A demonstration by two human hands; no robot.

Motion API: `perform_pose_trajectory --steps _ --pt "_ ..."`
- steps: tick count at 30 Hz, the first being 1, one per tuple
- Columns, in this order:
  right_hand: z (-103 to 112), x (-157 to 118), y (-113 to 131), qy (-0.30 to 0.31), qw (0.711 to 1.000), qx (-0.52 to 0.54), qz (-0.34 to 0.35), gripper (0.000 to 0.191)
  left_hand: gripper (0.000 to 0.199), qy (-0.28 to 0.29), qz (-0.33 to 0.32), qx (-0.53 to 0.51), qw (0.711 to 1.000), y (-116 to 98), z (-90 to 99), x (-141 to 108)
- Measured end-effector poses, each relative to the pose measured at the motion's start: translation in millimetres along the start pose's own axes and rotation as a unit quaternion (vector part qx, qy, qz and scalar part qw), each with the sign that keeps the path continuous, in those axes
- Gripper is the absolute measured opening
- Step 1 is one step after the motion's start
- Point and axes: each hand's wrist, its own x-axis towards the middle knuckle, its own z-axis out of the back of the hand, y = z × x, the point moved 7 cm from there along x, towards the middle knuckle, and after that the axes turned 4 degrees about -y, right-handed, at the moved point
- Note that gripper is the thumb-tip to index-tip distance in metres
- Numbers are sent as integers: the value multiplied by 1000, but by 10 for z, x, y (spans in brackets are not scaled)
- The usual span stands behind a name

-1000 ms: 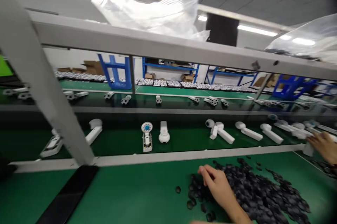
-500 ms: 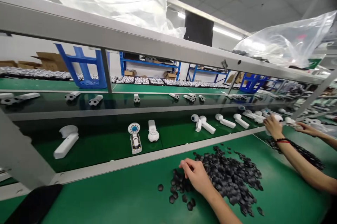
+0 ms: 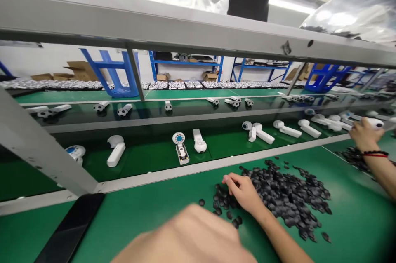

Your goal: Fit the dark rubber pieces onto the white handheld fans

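My right hand (image 3: 244, 193) rests at the left edge of a pile of small black pieces (image 3: 284, 197), fingers curled together; what they hold, if anything, is hidden. Large and blurred at the bottom, my left hand (image 3: 192, 238) is close to the camera, its fingertips out of sight. Beyond the ledge, an opened white fan piece with a blue centre (image 3: 182, 152) lies beside a closed white handheld piece (image 3: 199, 141) on the green belt.
More white pieces (image 3: 287, 128) lie along the belt. At the far right, another person's hand (image 3: 366, 135) with a red bracelet holds a white piece. A black flat object (image 3: 72, 230) lies at lower left. A metal shelf beam (image 3: 185, 24) crosses above; a post (image 3: 46, 143) stands left.
My left hand has come into view at the bottom. My right hand stays by the black pieces. The view has shifted, and belt items appear further right.
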Motion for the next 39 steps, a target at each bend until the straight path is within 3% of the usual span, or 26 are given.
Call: perform_pose_trajectory --steps 2,4,6,7,10,12,14,16,24,32,36,39 --pt "-13 7 -20 -2 1000 2 -1 48 37 2 -18 -5 1000 -20 -12 418" --pt "-26 13 -30 0 1000 4 -1 48 33 0 -13 8 1000 150 -26 831" --pt "-35 16 -21 5 1000 5 1 47 34 -82 50 114 989 570 53 1146" --pt "-39 14 -7 10 1000 4 3 47 33 -117 109 196 968 856 91 1229" --pt "-46 1 68 27 999 -5 17 42 45 -142 201 289 925 1659 67 1255" --pt "-56 -16 132 38 999 -15 30 35 57 -122 262 329 899 2133 13 1138" --pt "-80 -38 194 51 997 -25 43 27 51 -81 290 355 885 2467 -67 1020" --pt "-114 -62 243 69 995 -38 58 23 48 -45 297 371 879 2668 -144 939" --pt "-190 -162 337 145 980 -81 113 16 85 -23 299 370 879 2910 -251 1006" --pt "-193 -204 357 174 970 -112 126 13 43 -66 301 320 896 3079 -400 1364" --pt "-212 -198 383 160 972 -110 129 17 41 -114 269 239 926 3052 -466 1340" --pt "-219 -179 407 141 977 -90 133 24 49 -170 231 175 942 2956 -412 1375"
